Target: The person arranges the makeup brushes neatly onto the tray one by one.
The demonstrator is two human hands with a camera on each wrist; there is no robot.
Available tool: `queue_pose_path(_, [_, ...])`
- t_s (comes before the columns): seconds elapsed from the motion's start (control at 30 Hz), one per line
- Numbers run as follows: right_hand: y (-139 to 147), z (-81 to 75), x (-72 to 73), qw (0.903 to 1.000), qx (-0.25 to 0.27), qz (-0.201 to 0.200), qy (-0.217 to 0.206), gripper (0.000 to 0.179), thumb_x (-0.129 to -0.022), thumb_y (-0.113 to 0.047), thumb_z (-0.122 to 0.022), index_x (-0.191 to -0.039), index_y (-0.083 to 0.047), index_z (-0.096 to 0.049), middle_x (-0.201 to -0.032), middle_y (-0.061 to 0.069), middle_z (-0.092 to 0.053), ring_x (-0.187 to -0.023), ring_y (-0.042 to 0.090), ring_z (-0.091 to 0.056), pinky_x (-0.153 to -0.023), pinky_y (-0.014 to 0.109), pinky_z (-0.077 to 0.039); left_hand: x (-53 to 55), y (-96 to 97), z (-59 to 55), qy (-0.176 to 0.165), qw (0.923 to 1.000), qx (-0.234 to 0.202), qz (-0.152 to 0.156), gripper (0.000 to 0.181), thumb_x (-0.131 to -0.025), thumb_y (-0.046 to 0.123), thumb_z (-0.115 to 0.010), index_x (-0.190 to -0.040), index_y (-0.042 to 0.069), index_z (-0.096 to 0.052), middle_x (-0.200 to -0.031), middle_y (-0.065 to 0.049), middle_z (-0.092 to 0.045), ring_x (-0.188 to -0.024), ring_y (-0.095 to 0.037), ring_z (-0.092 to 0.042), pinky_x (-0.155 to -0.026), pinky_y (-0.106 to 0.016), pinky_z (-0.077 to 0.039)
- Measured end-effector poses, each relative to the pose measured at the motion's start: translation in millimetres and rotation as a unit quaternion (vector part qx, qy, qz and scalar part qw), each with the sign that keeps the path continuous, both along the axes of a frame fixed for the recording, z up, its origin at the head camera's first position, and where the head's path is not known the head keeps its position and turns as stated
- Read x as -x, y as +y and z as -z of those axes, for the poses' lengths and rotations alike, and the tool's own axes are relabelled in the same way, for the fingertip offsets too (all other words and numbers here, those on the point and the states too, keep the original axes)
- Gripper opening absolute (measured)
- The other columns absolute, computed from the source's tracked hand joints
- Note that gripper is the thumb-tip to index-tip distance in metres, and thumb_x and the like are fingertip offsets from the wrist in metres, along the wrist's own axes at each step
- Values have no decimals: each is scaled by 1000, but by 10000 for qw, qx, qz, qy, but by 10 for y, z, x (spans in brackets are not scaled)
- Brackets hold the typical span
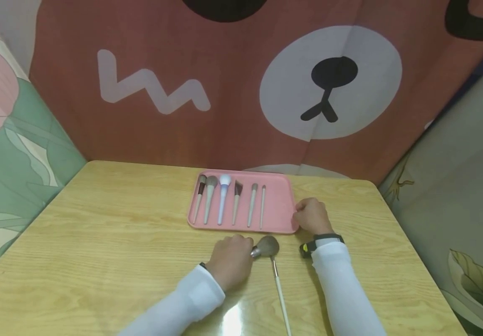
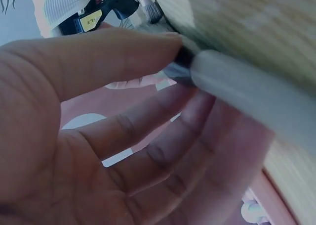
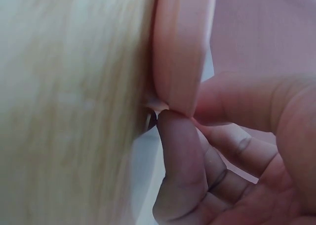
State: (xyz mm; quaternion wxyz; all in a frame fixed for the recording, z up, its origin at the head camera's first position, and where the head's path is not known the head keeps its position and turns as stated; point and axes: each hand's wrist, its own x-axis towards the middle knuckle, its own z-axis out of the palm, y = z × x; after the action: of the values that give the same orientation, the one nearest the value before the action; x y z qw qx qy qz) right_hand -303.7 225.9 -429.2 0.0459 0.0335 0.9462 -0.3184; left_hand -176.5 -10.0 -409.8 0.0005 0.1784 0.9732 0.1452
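Note:
My left hand pinches a makeup brush between thumb and fingers, its fluffy grey-brown head pointing right. In the left wrist view the pale handle runs off to the right from my fingertips. A second, slimmer makeup brush with a long pale handle lies on the table; its upper end is hidden behind the held brush's head. At the pink tray's right edge, my right hand grips the rim. Close up, thumb and index finger pinch that rim.
Several makeup brushes lie side by side in the tray, among them a white-headed one and an angled one. The wooden table meets a printed bear curtain at its back edge.

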Motion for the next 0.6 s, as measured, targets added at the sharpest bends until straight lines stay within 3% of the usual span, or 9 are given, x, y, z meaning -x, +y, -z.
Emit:
queue_pose_path(0.33, [-10,-5,-7,9999,10,-21,98,30,-82,-3,-67,-109,7,-75,-103,23,-75,-87,28,-64,-65,26,-49,28,-43,-3,-82,9997,232,-76,16,-77,-5,-67,-81,11,-67,-77,-8,-68,-63,-22,-60,-54,-38,-50])
queue_pose_path(0.6, [1,-1,-4,10000,-19,-16,32,33,-82,-4,-69,-113,6,-74,-106,23,-76,-93,32,-66,-80,41,-58,59,-27,17,-152,9993,315,-95,19,-75,-4,-73,-76,13,-63,-71,-4,-63,-60,-20,-57,-51,-35,-48])
